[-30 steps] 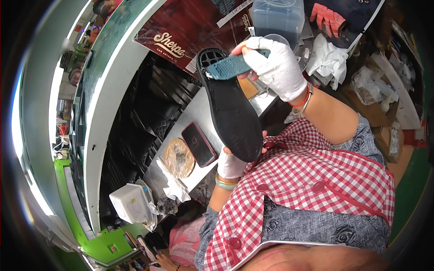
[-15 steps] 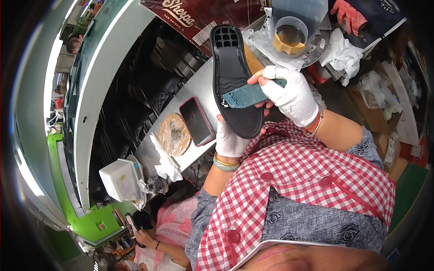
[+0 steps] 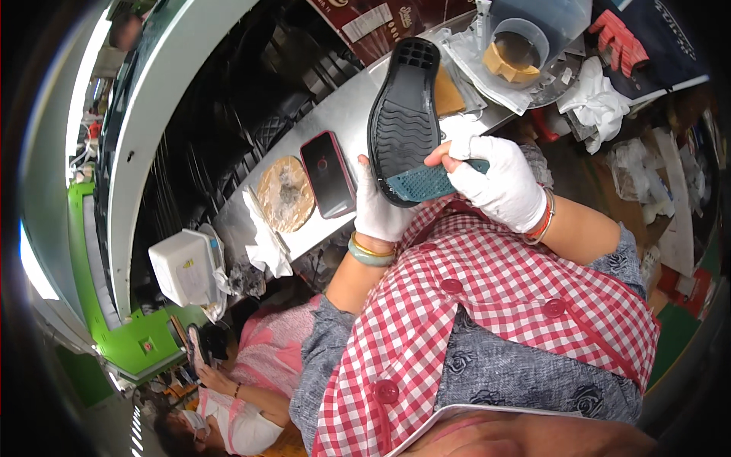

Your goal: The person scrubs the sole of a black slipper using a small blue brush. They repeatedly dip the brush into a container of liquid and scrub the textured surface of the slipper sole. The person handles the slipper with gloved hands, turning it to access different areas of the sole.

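A black shoe sole [image 3: 403, 129] with wavy ridges and a grid of cells at its far end stands tilted over the table. My left hand [image 3: 381, 206], in a white fingerless glove, is closed on its near left edge, thumb along the rim; its other fingers are hidden behind the sole. My right hand [image 3: 491, 179], gloved likewise, pinches a flat teal piece with a dimpled surface [image 3: 422, 183]. That piece lies across the sole's near end, its left tip close to the left rim. What kind of tool it is I cannot tell.
Left of the sole lie a phone [image 3: 327, 175], a round tan disc [image 3: 285, 194] and crumpled white tissue [image 3: 266, 236]. A plastic cup of dark liquid [image 3: 518, 49] stands far right beside a red glove [image 3: 617, 42]. A white box [image 3: 183, 266] and a co-worker [image 3: 251, 381] are at lower left.
The sole has tilted, showing more wavy ridges and a shorter outline. My right hand has drawn the teal piece toward the sole's near end. The whole view has shifted slightly.
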